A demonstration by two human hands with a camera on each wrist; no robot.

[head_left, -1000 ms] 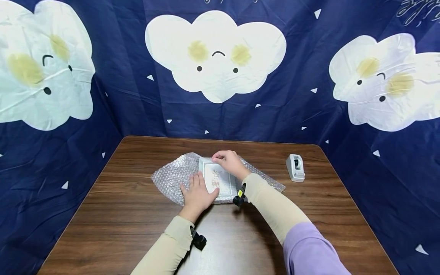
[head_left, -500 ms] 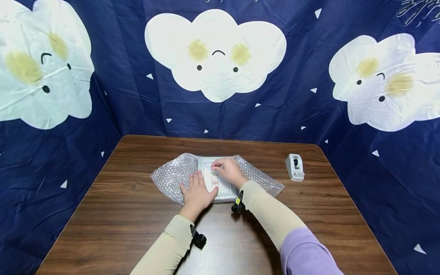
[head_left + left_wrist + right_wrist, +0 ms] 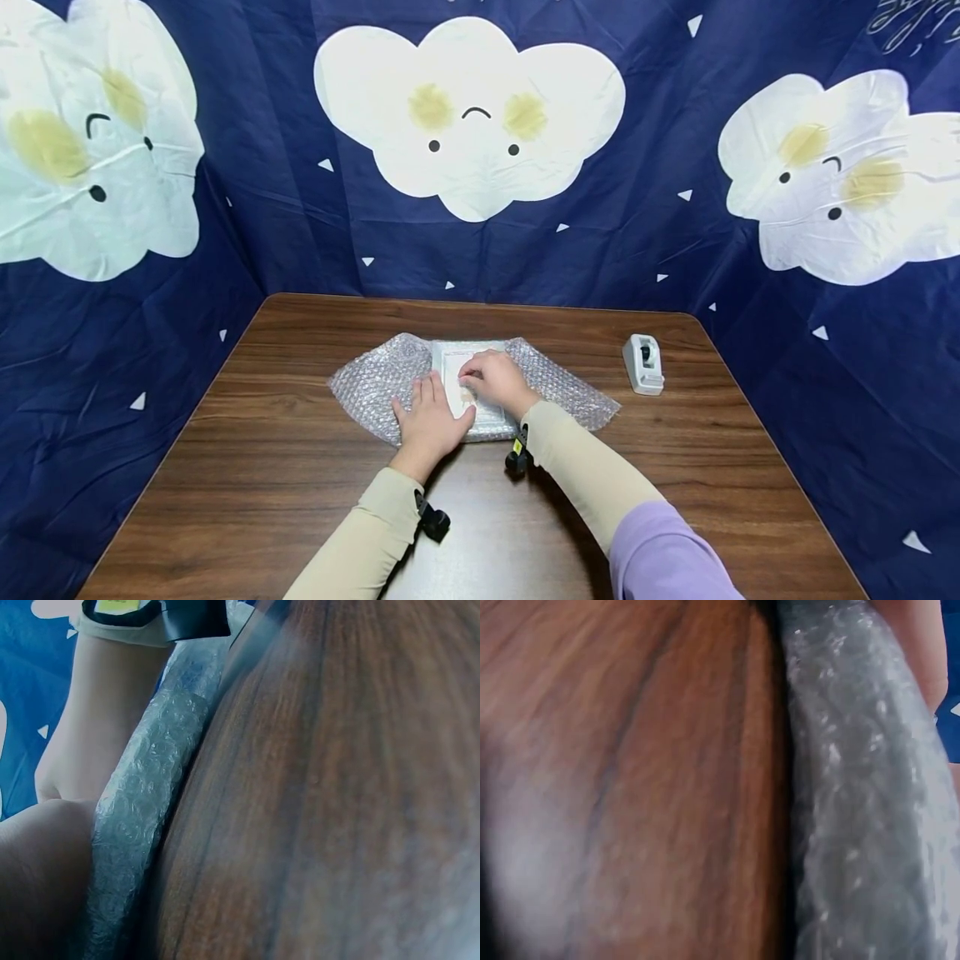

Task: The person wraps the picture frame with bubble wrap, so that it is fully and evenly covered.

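Observation:
A white picture frame (image 3: 447,357) with a small figure on its picture lies flat on clear bubble wrap (image 3: 378,379), which spreads out to both sides. My left hand (image 3: 431,425) rests with fingers spread over the left part of the frame, its thumb near the front edge. Over the middle of the frame, my right hand (image 3: 497,379) has thumb and forefinger pinched together on what looks like the edge of a bubble wrap flap; the fingertips partly hide it. In both wrist views, the bubble wrap's (image 3: 142,802) front edge stands just above the wood.
A white tape dispenser (image 3: 643,365) stands at the back right of the brown wooden table (image 3: 300,500). Behind and beside the table hangs a dark blue cloth (image 3: 285,225) with cloud faces. A black wrist camera (image 3: 433,525) sits on each wrist.
My right hand has moved from the far edge of the frame toward me, down to its middle, with fingers still pinched. My left hand has stayed in place.

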